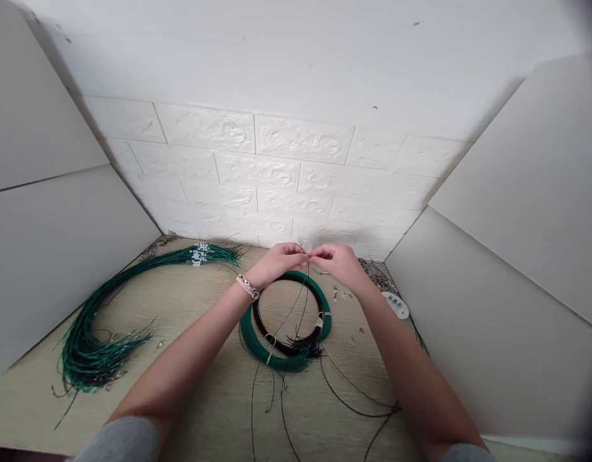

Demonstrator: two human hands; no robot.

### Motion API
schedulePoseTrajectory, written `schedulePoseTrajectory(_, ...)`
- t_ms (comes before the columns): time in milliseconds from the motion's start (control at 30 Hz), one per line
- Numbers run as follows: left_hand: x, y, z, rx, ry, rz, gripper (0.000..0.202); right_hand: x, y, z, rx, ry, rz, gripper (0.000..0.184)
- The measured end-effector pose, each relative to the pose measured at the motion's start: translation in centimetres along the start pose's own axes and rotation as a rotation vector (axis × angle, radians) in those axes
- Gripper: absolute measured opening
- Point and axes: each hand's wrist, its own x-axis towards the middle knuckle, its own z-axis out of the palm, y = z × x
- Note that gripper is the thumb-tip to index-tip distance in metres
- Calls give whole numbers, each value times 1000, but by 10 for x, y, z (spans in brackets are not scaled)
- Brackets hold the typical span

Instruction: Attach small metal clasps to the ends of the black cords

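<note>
My left hand (281, 262) pinches a thin dark cord (304, 296) that hangs down from between the fingers. Touching it at the fingertips, my right hand (338, 262) is closed in a pinch too, but whatever small piece it grips there is too fine to make out. Under both hands lies a coil of green cords (252, 350), bound with white ties. A smaller coil of black cords (258, 321) rests on it, with a white tag and loose ends at the front. Several single dark cords (334, 391) trail toward the front edge.
A curved bundle of green cords (91, 308) with white beads (198, 254) lies on the left of the table (209, 410). Small metal bits (341, 294) are scattered right of the coils. A white oval dish (394, 305) sits by the right panel (498, 321). A brick-patterned wall (257, 173) stands behind.
</note>
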Motion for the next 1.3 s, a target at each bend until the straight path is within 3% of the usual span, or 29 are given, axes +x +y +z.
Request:
schedulePoseTrajectory(133, -2, 3, 2, -35, -11, -82, 12, -5, -2, -1, 19, -90, -1, 15)
schedulePoseTrajectory(267, -2, 4, 2, 30, -41, -83, 8, -7, 1, -6, 95, -161, 23, 17)
schedulePoseTrajectory(567, -7, 9, 6, 133, -130, -88, 16, -5, 11, -19, 392, -226, 116, 27)
schedulePoseTrajectory(733, -9, 12, 6, 205, -168, -73, 21, -10, 3, -23, 309, -247, 75, 36)
schedulePoseTrajectory(1100, -8, 11, 3, 226, -171, -94, 25, -14, -3, -34, 133, -281, 93, 25)
schedulePoseTrajectory(1300, -9, 11, 6, 144, -130, -90, 19, -12, 2, -35, 146, -238, 149, 27)
